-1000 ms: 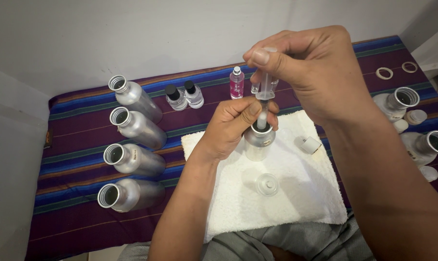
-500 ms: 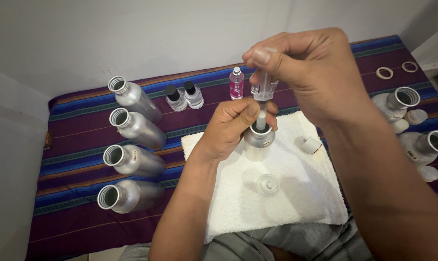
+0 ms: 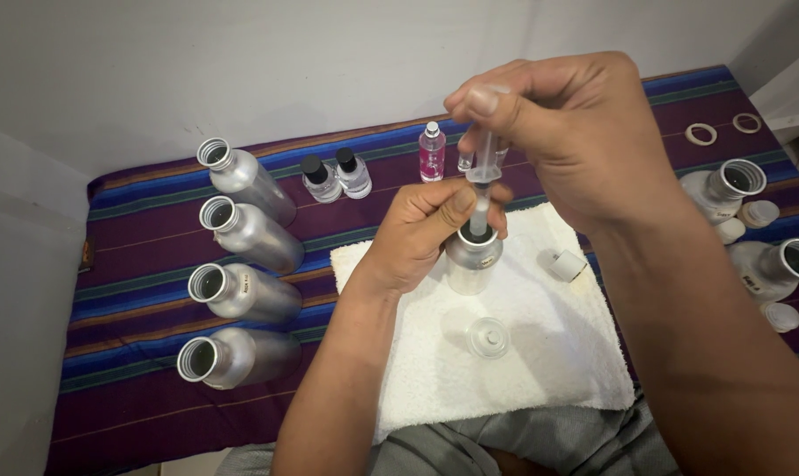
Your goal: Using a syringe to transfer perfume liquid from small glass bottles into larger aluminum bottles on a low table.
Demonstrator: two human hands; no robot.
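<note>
A small metal bottle [image 3: 472, 261] stands upright on the white towel [image 3: 540, 361], near the towel's back edge. A clear syringe [image 3: 481, 181] points straight down with its tip inside the bottle's open neck. The left hand [image 3: 426, 231] wraps the bottle from the left, fingers curled closed around its shoulder and neck. The right hand [image 3: 568, 132] holds the syringe from above — fingers pinched on the barrel, thumb at the top by the plunger.

On the towel, a small white cap [image 3: 565, 265] lies to the right of the bottle and a clear round stopper [image 3: 488, 338] sits toward the front. The towel lies on a purple striped cloth [image 3: 135, 379]. Along the cloth's left side stand four open metal bottles [image 3: 241, 291] in a row. Near the back edge are two small clear bottles with black caps [image 3: 336, 177] and a small pink bottle [image 3: 431, 153]. More open metal bottles [image 3: 752, 229] and two rings [image 3: 721, 129] sit at the right edge.
</note>
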